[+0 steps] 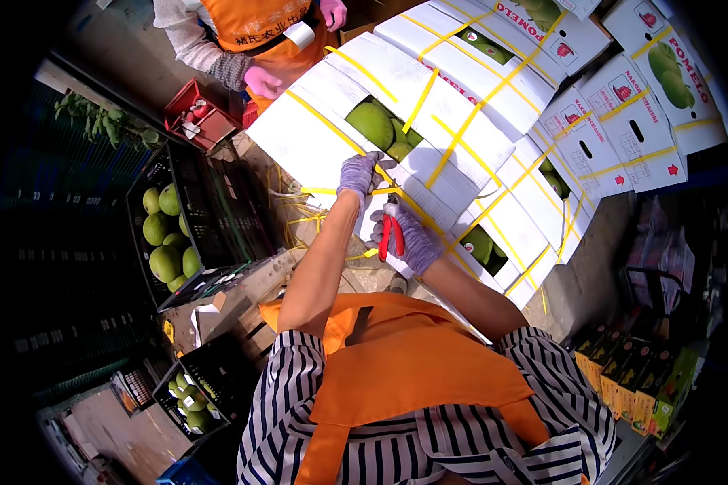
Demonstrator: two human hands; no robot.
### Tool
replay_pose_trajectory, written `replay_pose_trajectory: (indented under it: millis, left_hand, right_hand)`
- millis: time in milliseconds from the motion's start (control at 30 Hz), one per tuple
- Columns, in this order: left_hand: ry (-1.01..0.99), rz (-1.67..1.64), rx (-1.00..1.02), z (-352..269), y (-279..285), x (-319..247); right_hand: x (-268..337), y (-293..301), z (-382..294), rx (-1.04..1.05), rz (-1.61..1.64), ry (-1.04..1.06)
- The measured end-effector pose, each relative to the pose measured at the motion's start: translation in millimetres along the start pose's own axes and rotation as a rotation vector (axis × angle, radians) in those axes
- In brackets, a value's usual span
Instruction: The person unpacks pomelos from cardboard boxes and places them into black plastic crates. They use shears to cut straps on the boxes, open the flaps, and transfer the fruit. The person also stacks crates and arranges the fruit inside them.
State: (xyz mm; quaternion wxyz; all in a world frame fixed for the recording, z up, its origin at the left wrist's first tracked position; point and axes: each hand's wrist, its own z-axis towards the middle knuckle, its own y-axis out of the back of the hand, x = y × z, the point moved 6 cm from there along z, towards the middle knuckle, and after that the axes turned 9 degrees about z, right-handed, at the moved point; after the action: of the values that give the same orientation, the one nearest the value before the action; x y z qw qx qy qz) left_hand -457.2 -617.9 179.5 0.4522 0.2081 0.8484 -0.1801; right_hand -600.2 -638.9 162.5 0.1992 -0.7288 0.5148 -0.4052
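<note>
My left hand (364, 174), in a purple knit glove, is at the near edge of a white cardboard carton (306, 130). Its fingers are on or beside a yellow packing strap (333, 123) that runs along the lid; whether they pinch it is hard to tell. My right hand (415, 237), gloved alike, holds red-handled cutting pliers (391, 233), their jaws up by the strap at the carton's edge. Green pomelos (373, 126) show through the opening in the carton's top. The jaw tips are too small to make out clearly.
More strapped cartons (625, 115) stand at the right. A person in an orange apron (261, 36) with pink gloves is across from me. Black crates (212, 206) of pomelos are on the left, near a red bin (200, 115). Loose yellow strapping (303, 224) lies on the floor.
</note>
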Motion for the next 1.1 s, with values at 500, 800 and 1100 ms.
replay_pose_trajectory:
  millis: [500, 800, 1100]
  left_hand:
    - [-0.110, -0.053, -0.504, -125, 190, 122]
    - [0.354, 0.134, -0.129, -147, 93, 261]
    - [0.359, 0.268, 0.088, -144, 31, 270]
  right_hand:
    - [77, 364, -127, -0.850, -0.812, -0.112]
    - [97, 343, -85, -0.908, -1.610, 0.425]
    - [20, 263, -33, -0.206, -0.954, 0.129]
